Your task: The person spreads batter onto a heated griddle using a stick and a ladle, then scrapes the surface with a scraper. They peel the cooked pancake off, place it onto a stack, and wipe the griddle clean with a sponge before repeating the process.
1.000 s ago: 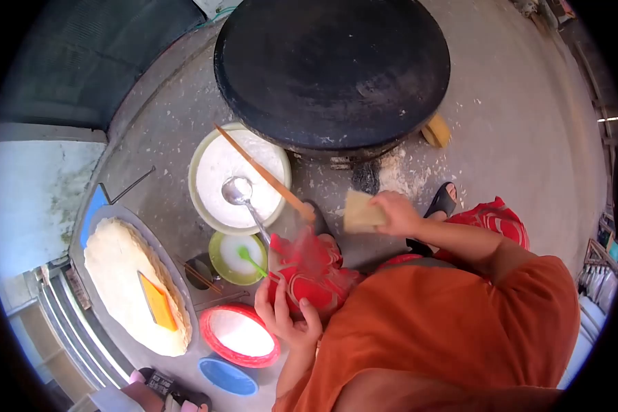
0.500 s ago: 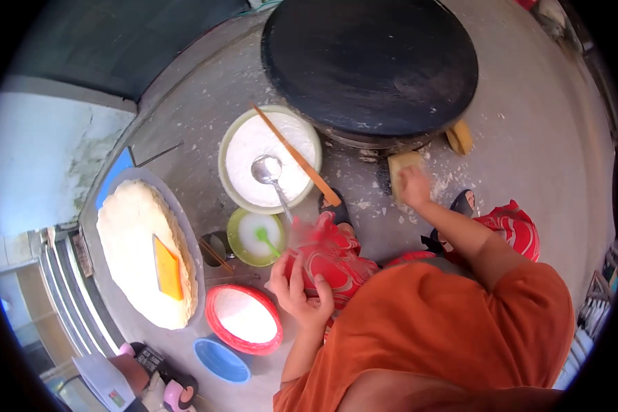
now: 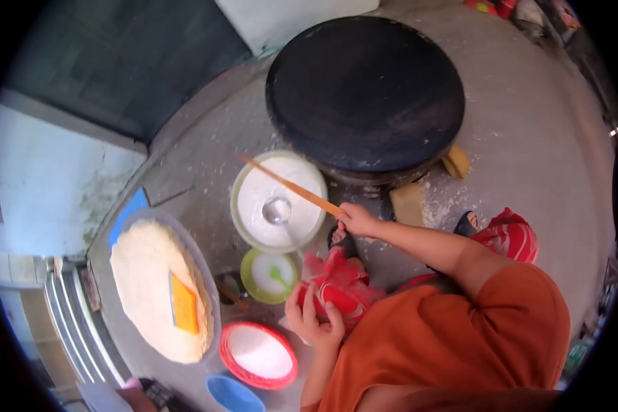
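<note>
The fingers (image 3: 343,214) of the right hand (image 3: 357,220) are curled shut around the near end of a long wooden stick (image 3: 292,185). From that grip the stick runs away and to the left, lying slantwise across the rim of a large pale bowl (image 3: 233,202) filled with white batter. A metal ladle (image 3: 277,211) sits in the batter just left of those fingers, under the line of the stick. The fingers (image 3: 305,309) of the left hand (image 3: 314,319) hold nothing; they lie loosely spread over the person's knee, which is covered in red patterned cloth (image 3: 340,288). Just left of this hand stands a small green bowl (image 3: 244,278) with white liquid and a green spoon (image 3: 279,277) in it. Nearer the person and to the left of it are a red-rimmed bowl (image 3: 223,347), also white inside, and a blue bowl (image 3: 232,393) at the frame's lower edge. Farther left, well apart from both hands, a big oval tray (image 3: 209,275) carries a stack of thin pale sheets (image 3: 147,288) with an orange scraper (image 3: 184,304) lying on top. Beyond the right hand a wide round black griddle (image 3: 365,93) stands on the concrete floor (image 3: 522,158). A tan block (image 3: 406,204) lies on the floor just right of the right hand, near the griddle's base.
</note>
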A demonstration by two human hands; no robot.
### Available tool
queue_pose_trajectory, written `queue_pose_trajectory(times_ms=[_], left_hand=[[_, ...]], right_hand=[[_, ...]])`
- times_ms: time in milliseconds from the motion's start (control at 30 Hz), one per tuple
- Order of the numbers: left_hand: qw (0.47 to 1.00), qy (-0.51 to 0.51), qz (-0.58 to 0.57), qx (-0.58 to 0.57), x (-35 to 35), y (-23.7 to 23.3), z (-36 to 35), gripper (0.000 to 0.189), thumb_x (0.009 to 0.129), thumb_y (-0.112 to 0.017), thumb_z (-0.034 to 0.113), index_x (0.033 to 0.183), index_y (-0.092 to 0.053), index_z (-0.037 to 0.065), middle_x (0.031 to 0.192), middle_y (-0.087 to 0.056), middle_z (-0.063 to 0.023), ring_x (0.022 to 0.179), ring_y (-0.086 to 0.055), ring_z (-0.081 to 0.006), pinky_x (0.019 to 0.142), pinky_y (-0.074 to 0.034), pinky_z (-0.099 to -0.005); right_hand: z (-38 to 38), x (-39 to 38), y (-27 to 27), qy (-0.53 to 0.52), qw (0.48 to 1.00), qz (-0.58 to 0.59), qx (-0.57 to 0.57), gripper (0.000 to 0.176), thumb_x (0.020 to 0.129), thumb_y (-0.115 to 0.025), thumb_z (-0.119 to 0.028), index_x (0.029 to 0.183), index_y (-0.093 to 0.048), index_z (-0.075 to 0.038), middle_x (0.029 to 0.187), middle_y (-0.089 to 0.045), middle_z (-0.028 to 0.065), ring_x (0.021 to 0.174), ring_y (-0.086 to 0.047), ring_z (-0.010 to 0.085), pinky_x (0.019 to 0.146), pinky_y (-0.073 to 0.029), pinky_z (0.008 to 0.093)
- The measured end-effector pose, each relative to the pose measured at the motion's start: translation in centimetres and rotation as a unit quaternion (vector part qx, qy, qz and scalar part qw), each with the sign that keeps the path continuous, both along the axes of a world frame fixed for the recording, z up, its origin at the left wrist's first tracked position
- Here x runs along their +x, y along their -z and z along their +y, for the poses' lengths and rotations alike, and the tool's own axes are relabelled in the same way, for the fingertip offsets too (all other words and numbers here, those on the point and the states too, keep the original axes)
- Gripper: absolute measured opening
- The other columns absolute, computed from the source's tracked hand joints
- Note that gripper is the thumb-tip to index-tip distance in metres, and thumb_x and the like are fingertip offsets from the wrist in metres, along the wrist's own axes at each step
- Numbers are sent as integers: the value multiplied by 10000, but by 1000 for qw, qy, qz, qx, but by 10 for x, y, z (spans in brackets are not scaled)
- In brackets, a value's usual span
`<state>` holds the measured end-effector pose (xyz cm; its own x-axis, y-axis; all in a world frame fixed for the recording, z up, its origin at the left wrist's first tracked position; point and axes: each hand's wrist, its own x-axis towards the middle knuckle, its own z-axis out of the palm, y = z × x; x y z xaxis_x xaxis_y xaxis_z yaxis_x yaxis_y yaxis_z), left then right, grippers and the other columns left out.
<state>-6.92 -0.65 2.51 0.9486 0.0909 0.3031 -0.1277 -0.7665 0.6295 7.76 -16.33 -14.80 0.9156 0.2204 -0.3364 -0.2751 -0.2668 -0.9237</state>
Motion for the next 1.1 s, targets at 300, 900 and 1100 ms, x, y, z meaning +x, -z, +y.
queue_pose_trajectory(times_ms=[300,900,1100], left_hand=[[999,12,-24,-27,-2,6,1,382,686,-552,91,1061,-548,18,1129,-456,-189,1002,-456,-341,846,-376,-394],[945,-55,-47,-320,-6,27,12,290,804,-433,45,1058,-522,-62,1162,-462,-179,1088,-432,-289,938,-312,-344],[963,-253,92,-9,-6,166,91,354,753,-512,113,1092,-529,12,1167,-450,-184,1069,-432,-333,916,-337,-397]], right_hand=[[-221,74,-113,287,819,-131,-479,417,838,-366,-131,1240,-414,-232,852,-592,219,792,-578,366,677,-454,441],[-121,-70,-60,-89,974,-156,-135,327,861,-469,-140,1187,-479,-115,790,-605,58,713,-579,194,631,-455,308],[-84,-50,-115,-40,980,-137,-136,317,803,-543,-151,1120,-537,-154,754,-594,120,640,-578,245,575,-437,300]])
